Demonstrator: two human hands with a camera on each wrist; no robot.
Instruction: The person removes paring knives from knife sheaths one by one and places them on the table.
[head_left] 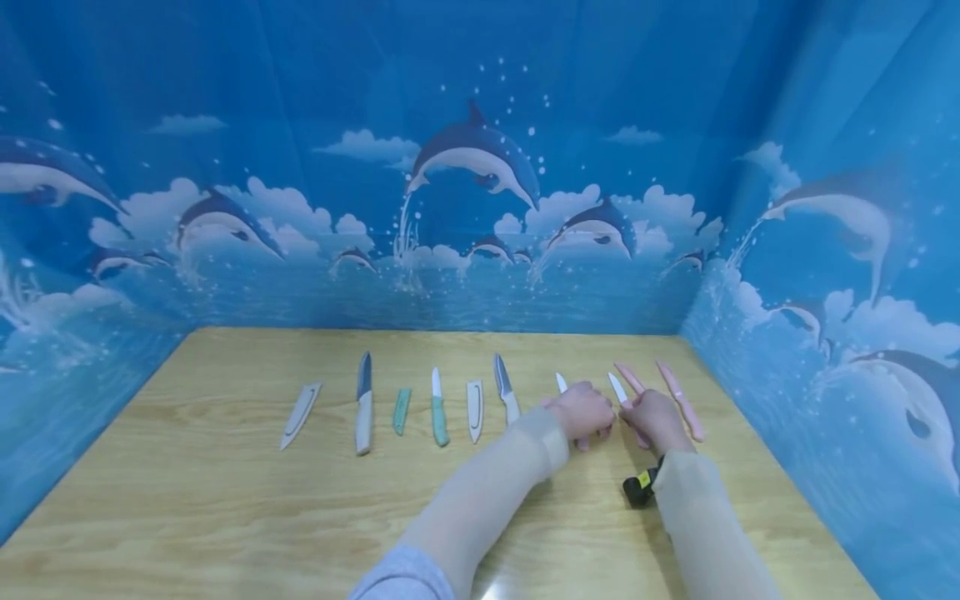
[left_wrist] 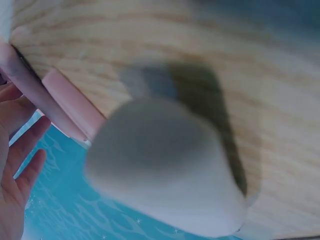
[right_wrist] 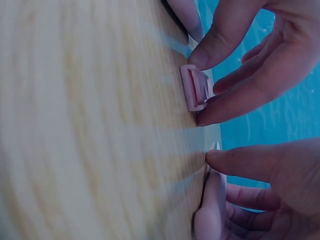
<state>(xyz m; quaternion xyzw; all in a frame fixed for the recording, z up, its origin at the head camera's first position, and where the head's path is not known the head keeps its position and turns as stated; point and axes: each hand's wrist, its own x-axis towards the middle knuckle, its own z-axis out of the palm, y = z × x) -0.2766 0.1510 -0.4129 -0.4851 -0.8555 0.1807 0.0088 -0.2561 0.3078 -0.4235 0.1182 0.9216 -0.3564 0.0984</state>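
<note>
My left hand point(head_left: 581, 412) bends over a small pink-handled knife point(head_left: 561, 383), its bright blade tip showing beyond the fingers. In the right wrist view, thumb and fingers pinch a pink piece with a squared, slotted end point(right_wrist: 193, 90). My right hand point(head_left: 660, 421) is at a second pink-handled knife point(head_left: 617, 388), thumb against the handle point(right_wrist: 212, 205) and fingers behind it. Next to that hand lies a slim pink piece point(head_left: 628, 377), partly covered. A large pale shape point(left_wrist: 165, 170) blurs much of the left wrist view.
Further right lies a long pink piece point(head_left: 681, 402). Leftward are a white-handled knife point(head_left: 504, 383), a white sheath point(head_left: 475, 410), a green knife point(head_left: 438, 412), a green sheath point(head_left: 402, 411), a large white-handled knife point(head_left: 363, 408) and another white sheath point(head_left: 301, 415). Dolphin-print curtains point(head_left: 480, 292) border the wooden table point(head_left: 225, 500).
</note>
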